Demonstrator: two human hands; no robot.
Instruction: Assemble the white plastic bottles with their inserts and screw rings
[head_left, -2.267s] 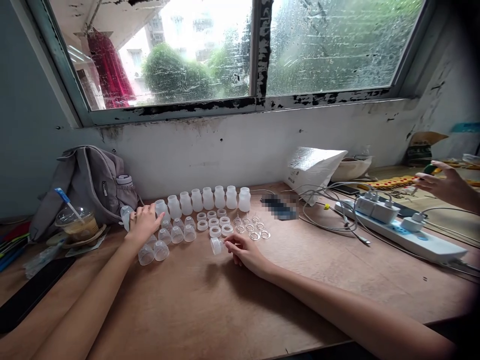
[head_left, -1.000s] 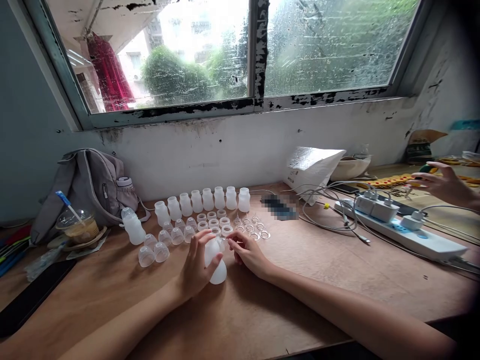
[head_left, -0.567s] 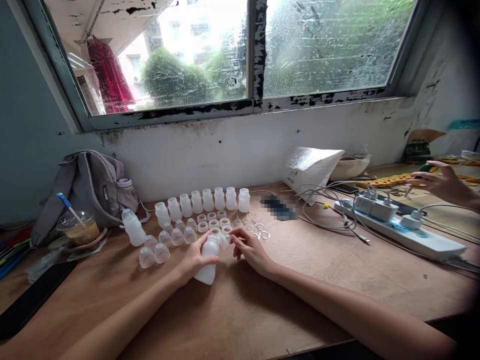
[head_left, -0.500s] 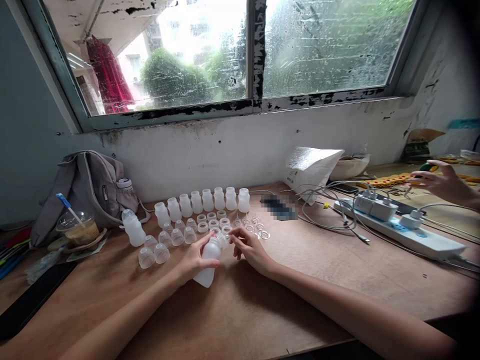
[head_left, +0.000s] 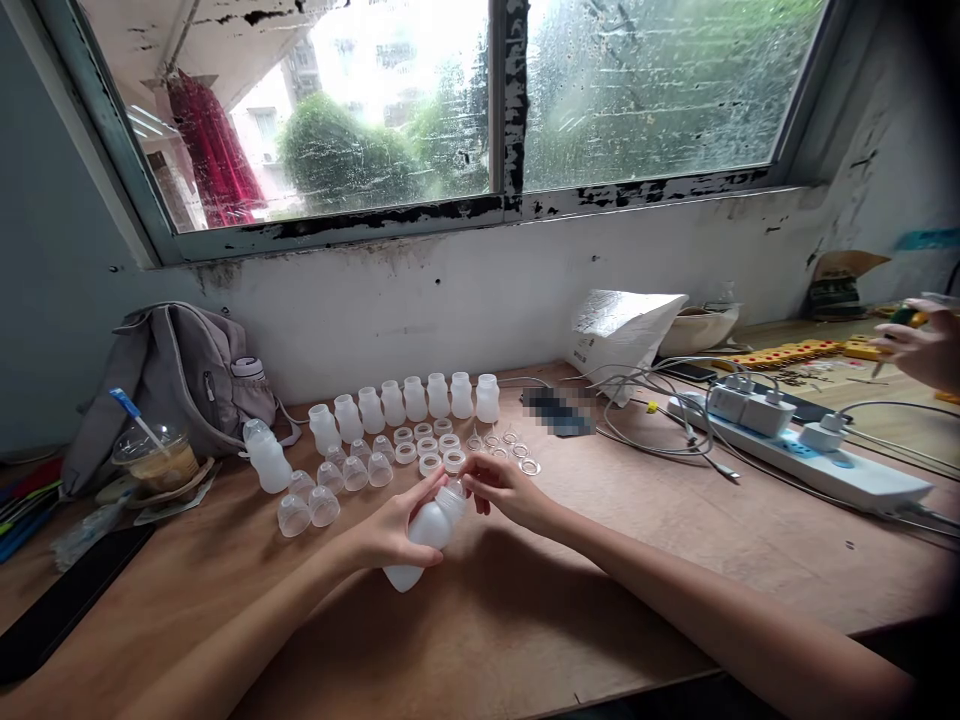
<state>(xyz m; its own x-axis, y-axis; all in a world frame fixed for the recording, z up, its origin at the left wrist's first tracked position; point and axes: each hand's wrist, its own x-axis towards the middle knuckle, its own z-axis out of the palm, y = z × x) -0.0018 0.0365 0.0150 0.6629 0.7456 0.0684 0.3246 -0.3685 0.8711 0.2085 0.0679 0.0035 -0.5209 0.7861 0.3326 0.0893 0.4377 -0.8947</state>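
Your left hand [head_left: 401, 530] is clamped around a frosted baby bottle [head_left: 433, 527], tilted before the white rings [head_left: 429, 464]; your right hand [head_left: 504, 490] pinches the clear ribbed collar [head_left: 451, 499] at its mouth. A skewed collar could cross-thread; a slack left grip could let the bottle twist.

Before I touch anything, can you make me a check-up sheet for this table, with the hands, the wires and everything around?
Surface: brown wooden table, with small dark marks.
Bottles: one bottle held tilted; a row of eight bottles near the wall; a spare bottle apart at the left.
Small parts: clear caps, white rings and thin rings, grouped in front of the row.
Clutter: drink cup, grey bag, white packet.
Left hand: wrapped around the tilted bottle.
Right hand: pinching the clear top at its neck; whether it is fastened cannot be told.
Cables: tangled at the right, beside a plugged-in power strip.
Surroundings: wet window, peeling frame; another person's hand at the right edge.
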